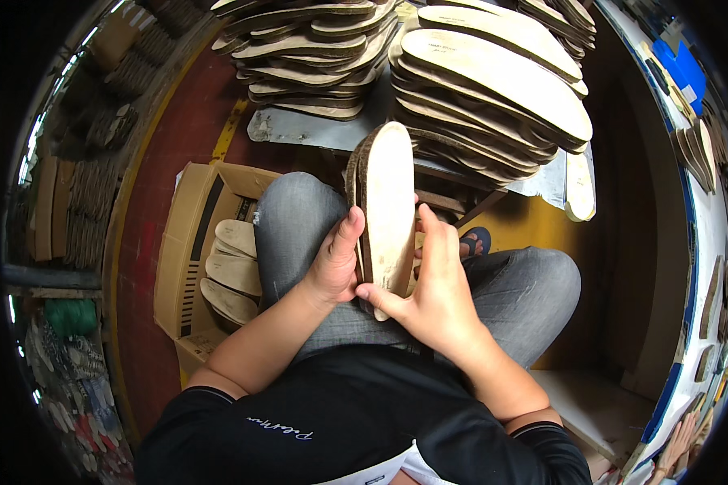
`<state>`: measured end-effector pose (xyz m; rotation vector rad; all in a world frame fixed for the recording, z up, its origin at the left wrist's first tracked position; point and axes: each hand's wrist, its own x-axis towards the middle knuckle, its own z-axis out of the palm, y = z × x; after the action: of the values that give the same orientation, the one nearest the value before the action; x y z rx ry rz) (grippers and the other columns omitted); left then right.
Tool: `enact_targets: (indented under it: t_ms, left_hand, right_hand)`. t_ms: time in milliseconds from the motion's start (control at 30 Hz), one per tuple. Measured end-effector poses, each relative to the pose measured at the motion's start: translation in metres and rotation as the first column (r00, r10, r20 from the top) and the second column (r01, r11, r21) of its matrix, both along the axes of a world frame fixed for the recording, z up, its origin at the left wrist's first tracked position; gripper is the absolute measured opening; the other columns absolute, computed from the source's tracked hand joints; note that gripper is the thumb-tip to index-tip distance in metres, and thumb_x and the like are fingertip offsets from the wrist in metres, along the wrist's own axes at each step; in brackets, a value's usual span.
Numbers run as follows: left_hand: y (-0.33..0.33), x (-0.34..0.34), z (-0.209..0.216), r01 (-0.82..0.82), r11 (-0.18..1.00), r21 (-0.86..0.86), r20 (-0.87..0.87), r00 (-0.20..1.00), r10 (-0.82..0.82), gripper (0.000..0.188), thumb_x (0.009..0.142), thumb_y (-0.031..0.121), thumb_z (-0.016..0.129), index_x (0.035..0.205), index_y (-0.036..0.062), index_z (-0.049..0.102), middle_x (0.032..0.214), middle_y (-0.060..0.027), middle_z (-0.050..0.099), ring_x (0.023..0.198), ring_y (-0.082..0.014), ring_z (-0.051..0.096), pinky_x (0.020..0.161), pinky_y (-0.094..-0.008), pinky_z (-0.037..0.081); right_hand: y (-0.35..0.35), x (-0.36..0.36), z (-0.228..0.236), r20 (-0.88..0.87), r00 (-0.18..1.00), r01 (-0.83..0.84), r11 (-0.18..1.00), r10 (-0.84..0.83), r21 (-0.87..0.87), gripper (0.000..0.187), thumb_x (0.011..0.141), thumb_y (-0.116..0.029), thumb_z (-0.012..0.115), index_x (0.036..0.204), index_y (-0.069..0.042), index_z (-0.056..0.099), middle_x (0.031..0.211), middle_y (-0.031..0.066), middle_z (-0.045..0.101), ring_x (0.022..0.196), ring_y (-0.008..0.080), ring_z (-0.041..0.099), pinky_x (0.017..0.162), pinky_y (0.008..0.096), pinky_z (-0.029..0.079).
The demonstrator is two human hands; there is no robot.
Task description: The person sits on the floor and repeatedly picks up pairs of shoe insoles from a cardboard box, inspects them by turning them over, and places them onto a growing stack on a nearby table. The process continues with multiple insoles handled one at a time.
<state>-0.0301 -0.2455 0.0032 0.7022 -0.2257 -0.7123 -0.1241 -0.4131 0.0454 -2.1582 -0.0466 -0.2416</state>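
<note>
Red floor (158, 202) with a yellow stripe (230, 133). Nearest, a black shirt (332, 404) and grey jeans (295, 234), knees bent and wide apart, maybe to make room for the work. Between the knees, a small bunch of shoe soles (391, 210), nearly upright, pale face toward the body, perhaps for a good look. Left hand (332, 267) curled on the left edges of the bunch, thumb up, likely to keep the pieces together. Right hand (441, 299) gripping the low right side, thumb on the pale face, fingers bent by the edge, likely to stop any slip. Cannot tell about the fingertips behind the bunch. Beside the left knee, an open brown box (188, 234) with more soles (234, 275) inside, probably close for an easy reach. Farther off, a grey table (287, 128) under a left pile (315, 65) and a right pile (493, 77) of soles, mostly flat, likely so as not to fall. At the table's right corner, one lone sole (579, 186). Far left, shelves with brown pieces (89, 202) packed close, perhaps to save space. Far right, a long bench with a bright blue thing (683, 77), hard to name.
</note>
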Motion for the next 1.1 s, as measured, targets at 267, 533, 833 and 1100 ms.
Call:
enact_targets:
  t_ms: [267,533,833,1100]
  left_hand:
    - [0.011,0.009,0.007,-0.152,0.961,-0.230,-0.215,0.971,0.102,0.091,0.119,0.076,0.045,0.179,0.0071,0.046,0.173,-0.0211,0.062,0.157,-0.0390,0.064,0.133,-0.0581,0.052]
    - [0.008,-0.003,0.001,-0.214,0.976,-0.038,-0.122,0.971,0.208,0.103,0.111,0.076,0.071,0.180,0.0054,0.044,0.174,-0.0200,0.061,0.162,-0.0380,0.058,0.137,-0.0578,0.046]
    - [0.003,-0.006,-0.010,-0.013,0.998,-0.064,0.008,1.000,0.014,0.115,0.101,0.079,0.082,0.177,0.0019,0.044,0.172,-0.0196,0.061,0.159,-0.0379,0.062,0.133,-0.0577,0.051]
    - [0.019,0.006,-0.041,-0.114,0.993,-0.042,-0.052,0.992,0.112,0.111,0.104,0.075,0.081,0.181,0.0056,0.042,0.174,-0.0172,0.062,0.157,-0.0379,0.064,0.132,-0.0574,0.053]
  right_hand:
    - [-0.025,0.002,0.004,-0.104,0.995,0.045,0.940,-0.010,0.338,0.108,0.080,-0.021,0.101,0.171,0.006,0.049,0.144,0.0169,0.059,0.124,0.0275,0.066,0.107,0.0401,0.059]
    - [-0.022,-0.006,0.007,0.176,0.980,0.093,0.996,-0.094,0.014,0.112,0.077,-0.024,0.104,0.170,0.007,0.049,0.142,0.0238,0.059,0.128,0.0391,0.064,0.108,0.0497,0.058]
    - [-0.013,-0.005,0.003,0.189,0.980,0.058,0.998,-0.064,0.033,0.113,0.078,-0.032,0.105,0.169,0.007,0.050,0.142,0.0263,0.056,0.130,0.0451,0.065,0.111,0.0515,0.059]
    - [-0.055,0.004,0.031,0.248,0.968,0.013,1.000,-0.018,0.022,0.099,0.095,-0.024,0.102,0.175,0.001,0.050,0.145,0.0202,0.060,0.120,0.0310,0.068,0.106,0.0437,0.061]
